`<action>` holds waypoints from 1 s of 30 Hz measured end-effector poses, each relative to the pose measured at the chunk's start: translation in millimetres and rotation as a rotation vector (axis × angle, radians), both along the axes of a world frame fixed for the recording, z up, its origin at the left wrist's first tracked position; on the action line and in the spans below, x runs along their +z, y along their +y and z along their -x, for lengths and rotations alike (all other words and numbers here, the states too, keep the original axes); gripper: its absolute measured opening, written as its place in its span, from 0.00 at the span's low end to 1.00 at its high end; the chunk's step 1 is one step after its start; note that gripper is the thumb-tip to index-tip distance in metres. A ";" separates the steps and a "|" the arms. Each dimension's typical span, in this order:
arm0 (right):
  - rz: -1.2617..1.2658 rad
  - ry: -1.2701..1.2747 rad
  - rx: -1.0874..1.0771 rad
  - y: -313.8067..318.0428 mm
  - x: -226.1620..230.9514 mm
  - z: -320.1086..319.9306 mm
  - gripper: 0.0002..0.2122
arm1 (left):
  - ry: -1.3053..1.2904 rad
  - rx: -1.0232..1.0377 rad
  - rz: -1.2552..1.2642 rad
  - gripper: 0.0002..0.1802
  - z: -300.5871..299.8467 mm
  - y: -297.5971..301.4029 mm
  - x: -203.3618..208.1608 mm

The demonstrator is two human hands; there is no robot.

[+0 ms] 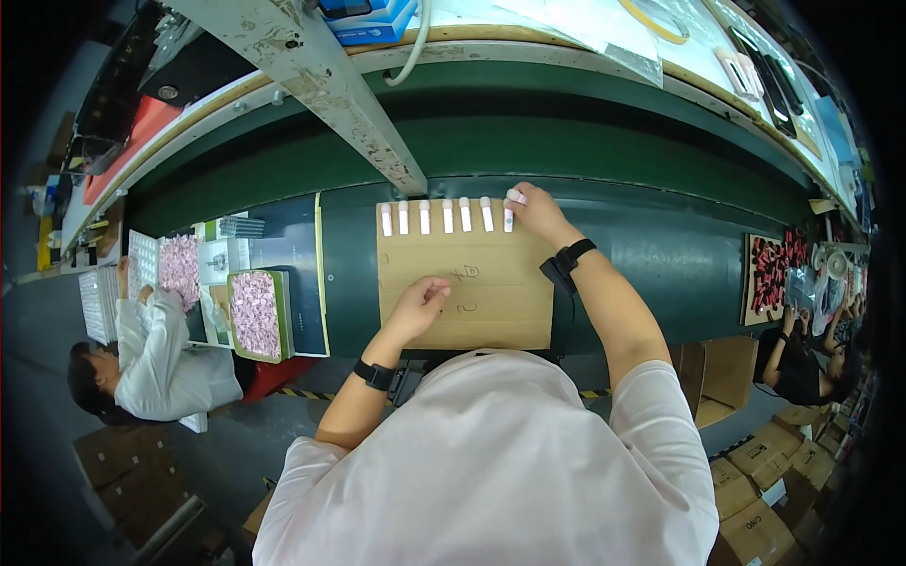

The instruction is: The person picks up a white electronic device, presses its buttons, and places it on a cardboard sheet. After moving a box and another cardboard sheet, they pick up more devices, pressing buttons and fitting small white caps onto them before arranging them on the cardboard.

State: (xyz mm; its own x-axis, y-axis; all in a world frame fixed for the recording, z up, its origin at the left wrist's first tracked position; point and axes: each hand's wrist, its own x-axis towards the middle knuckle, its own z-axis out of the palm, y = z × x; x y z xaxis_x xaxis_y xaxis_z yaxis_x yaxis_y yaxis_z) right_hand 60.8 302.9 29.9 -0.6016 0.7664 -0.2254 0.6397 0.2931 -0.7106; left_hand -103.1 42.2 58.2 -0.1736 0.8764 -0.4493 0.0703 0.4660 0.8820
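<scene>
A brown cardboard sheet [510, 302] lies in front of me with dark handwriting on it. Along its far edge several small white tubes [465, 215] with pale pink ends form a spaced row. At the row's right end, my right hand [540, 215] pinches a small pale pink and white piece [515, 196], just above the last white tube [509, 221]. I cannot tell if the two touch. My left hand [420, 308] hovers over the left middle of the cardboard, fingers curled in; whatever is between them, if anything, is hidden. Both wrists wear black bands.
The cardboard rests on a dark green work surface [651, 274]. A metal post [349, 104] comes down behind it. To the left, a tray of small pink pieces [255, 316] stands near a person in white [179, 358]. Further right, people work by a board of red-black pieces [763, 278].
</scene>
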 end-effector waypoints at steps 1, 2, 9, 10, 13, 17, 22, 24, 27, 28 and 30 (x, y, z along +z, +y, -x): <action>-0.005 -0.015 0.009 1.1 -2.3 1.3 0.12 | -0.004 0.012 0.021 0.14 1.0 -1.4 1.1; -0.009 -0.031 0.018 2.0 -4.6 2.0 0.12 | -0.009 0.023 0.042 0.14 1.9 -2.0 1.8; -0.103 0.029 -0.005 -6.9 -0.7 -2.6 0.12 | 0.030 0.016 0.010 0.13 5.5 3.5 5.6; -0.094 0.029 -0.019 -8.9 2.8 -5.6 0.12 | 0.022 0.021 -0.003 0.13 5.6 7.1 9.1; -0.050 0.128 0.024 -29.6 34.0 -12.7 0.12 | 0.013 0.042 -0.033 0.13 5.5 17.9 28.5; 0.011 0.308 0.149 -80.8 114.0 -25.9 0.11 | -0.016 0.064 -0.135 0.13 -3.1 34.3 72.8; -0.191 0.343 0.235 -122.4 159.5 -38.1 0.11 | -0.059 -0.006 -0.318 0.12 -20.9 42.4 119.6; -0.186 0.408 0.181 -136.1 169.8 -37.9 0.11 | -0.056 -0.041 -0.348 0.12 -24.7 39.2 130.5; -0.175 0.537 0.072 -152.7 182.3 -38.3 0.12 | 0.027 -0.028 -0.514 0.11 -29.5 31.2 142.5; -0.145 0.573 0.046 -157.3 186.1 -39.2 0.12 | 0.027 -0.031 -0.515 0.11 -30.6 28.2 145.6; -0.084 0.644 -0.005 -164.5 191.2 -41.7 0.12 | 0.047 -0.035 -0.557 0.10 -32.3 21.7 151.1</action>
